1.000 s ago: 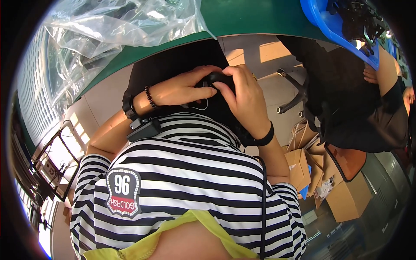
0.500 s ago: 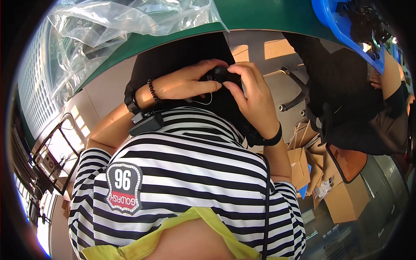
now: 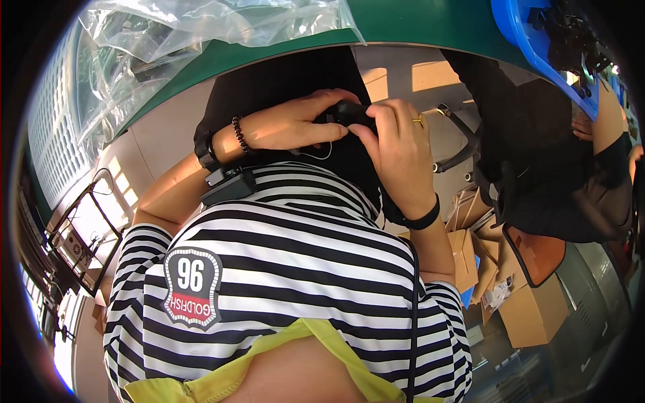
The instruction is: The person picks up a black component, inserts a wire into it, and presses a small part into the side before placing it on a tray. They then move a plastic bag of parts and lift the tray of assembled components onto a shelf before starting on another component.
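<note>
Item: small black device (image 3: 349, 113), held between both hands in front of the striped shirt (image 3: 289, 269), just under the edge of the green tabletop (image 3: 416, 27). Left hand (image 3: 295, 127): fingers curled over the device's near side, grasping it from the left; a bead bracelet (image 3: 238, 134) and a black wrist strap (image 3: 205, 149) sit behind it on the forearm. Right hand (image 3: 400, 151): thumb and forefinger pinched on the device's right end, a gold ring (image 3: 420, 121) on one finger, a black band (image 3: 413, 218) at the wrist. Change since a second ago: both hands have risen slightly and drawn closer to the tabletop's edge, and the right hand's fingers have shifted from covering the top of the device to gripping its end, so more of the black body shows between the hands. Judgement: the handling is ongoing, a fine adjustment rather than a set-down; neither hand has let go. A thin cable (image 3: 316, 153) loops just below the left hand. Above the left hand: crumpled clear plastic bags (image 3: 201, 33) on the tabletop. Beyond the right hand: a blue bin (image 3: 531, 40), cardboard boxes (image 3: 531, 309) on the floor, and another person in dark clothing (image 3: 551, 154).
</note>
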`<state>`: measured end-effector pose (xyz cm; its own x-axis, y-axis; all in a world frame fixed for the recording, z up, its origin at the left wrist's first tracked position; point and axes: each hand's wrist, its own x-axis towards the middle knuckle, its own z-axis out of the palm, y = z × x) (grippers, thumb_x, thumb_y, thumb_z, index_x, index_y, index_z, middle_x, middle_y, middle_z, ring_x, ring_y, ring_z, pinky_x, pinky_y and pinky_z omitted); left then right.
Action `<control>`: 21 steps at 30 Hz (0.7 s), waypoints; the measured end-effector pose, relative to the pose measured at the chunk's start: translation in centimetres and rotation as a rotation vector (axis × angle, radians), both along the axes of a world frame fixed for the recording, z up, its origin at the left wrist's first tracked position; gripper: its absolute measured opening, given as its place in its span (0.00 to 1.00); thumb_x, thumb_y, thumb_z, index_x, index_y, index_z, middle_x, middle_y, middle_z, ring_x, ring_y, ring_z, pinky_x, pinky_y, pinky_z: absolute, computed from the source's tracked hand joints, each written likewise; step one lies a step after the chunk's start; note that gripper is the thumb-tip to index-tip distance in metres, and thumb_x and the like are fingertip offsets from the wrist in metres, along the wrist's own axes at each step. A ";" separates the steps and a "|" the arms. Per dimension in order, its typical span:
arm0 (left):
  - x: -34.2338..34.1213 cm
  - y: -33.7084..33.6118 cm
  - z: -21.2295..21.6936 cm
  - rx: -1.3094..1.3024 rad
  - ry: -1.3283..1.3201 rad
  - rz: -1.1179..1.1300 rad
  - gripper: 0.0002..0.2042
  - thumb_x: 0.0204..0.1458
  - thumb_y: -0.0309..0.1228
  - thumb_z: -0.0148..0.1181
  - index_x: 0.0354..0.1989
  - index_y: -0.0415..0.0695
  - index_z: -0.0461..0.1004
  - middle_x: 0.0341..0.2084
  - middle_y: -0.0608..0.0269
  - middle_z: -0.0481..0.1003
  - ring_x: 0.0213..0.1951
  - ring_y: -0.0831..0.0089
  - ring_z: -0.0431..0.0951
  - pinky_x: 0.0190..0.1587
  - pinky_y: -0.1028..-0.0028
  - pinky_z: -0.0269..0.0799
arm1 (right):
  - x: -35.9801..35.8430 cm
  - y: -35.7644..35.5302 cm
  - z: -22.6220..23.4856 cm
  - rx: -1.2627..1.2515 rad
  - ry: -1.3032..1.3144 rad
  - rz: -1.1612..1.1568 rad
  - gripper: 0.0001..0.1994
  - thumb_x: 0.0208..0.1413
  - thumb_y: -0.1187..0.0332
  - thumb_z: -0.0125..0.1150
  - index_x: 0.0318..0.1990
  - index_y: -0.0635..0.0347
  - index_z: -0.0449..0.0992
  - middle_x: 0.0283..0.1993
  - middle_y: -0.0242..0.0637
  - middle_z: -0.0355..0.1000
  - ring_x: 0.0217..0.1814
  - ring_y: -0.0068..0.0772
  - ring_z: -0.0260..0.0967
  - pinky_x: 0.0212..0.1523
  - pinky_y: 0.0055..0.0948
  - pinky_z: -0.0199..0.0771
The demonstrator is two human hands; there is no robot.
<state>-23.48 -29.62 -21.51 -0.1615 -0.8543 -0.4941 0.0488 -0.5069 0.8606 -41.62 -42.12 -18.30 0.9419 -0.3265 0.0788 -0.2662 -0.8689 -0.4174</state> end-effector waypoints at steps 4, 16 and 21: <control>-0.1 0.0 0.2 0.018 0.009 -0.017 0.29 0.63 0.37 0.56 0.71 0.43 0.57 0.52 0.55 0.71 0.37 0.75 0.78 0.42 0.75 0.77 | 0.0 -0.4 0.2 0.107 -0.094 0.058 0.11 0.54 0.72 0.69 0.41 0.61 0.73 0.37 0.37 0.70 0.40 0.43 0.69 0.42 0.40 0.68; 0.1 -0.1 -0.3 -0.007 0.017 -0.024 0.30 0.63 0.37 0.56 0.71 0.42 0.56 0.53 0.53 0.70 0.38 0.74 0.79 0.43 0.74 0.77 | 0.2 -0.9 0.3 0.182 -0.065 0.068 0.10 0.54 0.73 0.68 0.39 0.61 0.72 0.39 0.38 0.70 0.42 0.44 0.69 0.43 0.40 0.68; 0.2 -0.3 0.3 0.012 0.032 -0.018 0.31 0.63 0.37 0.56 0.71 0.40 0.56 0.53 0.53 0.70 0.39 0.74 0.78 0.44 0.74 0.77 | 0.5 -1.0 1.1 0.179 -0.025 0.053 0.09 0.53 0.74 0.67 0.39 0.61 0.72 0.42 0.39 0.70 0.44 0.45 0.70 0.46 0.40 0.69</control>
<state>-23.29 -29.94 -21.21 -0.1930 -0.8450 -0.4988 0.0666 -0.5184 0.8525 -41.09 -43.09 -17.24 0.9565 -0.2876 0.0479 -0.2097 -0.7928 -0.5723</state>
